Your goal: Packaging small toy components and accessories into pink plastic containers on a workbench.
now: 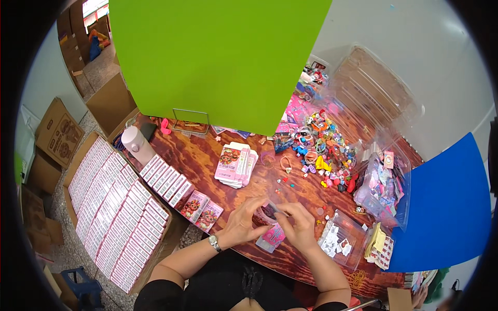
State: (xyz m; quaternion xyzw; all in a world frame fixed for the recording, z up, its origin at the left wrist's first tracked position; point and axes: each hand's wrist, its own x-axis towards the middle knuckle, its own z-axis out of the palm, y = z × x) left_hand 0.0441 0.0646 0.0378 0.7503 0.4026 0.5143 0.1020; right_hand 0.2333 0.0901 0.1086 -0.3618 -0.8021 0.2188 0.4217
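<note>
Near the front edge of the table my left hand, with a watch at the wrist, is closed around a small pink patterned packet. The fingers of my right hand pinch its right edge, where something thin and clear shows; its exact kind is hard to make out. Below my hands a pink and clear packet lies on the wooden table. Beyond them is a stack of flat pink cartons. Two filled pink boxes lie to the left of my left hand.
A large carton of pink-white boxes fills the left, with a pink bottle near it. Small colourful trinkets are heaped at the right, by clear plastic bins and a tray of paper pieces. A green panel stands behind.
</note>
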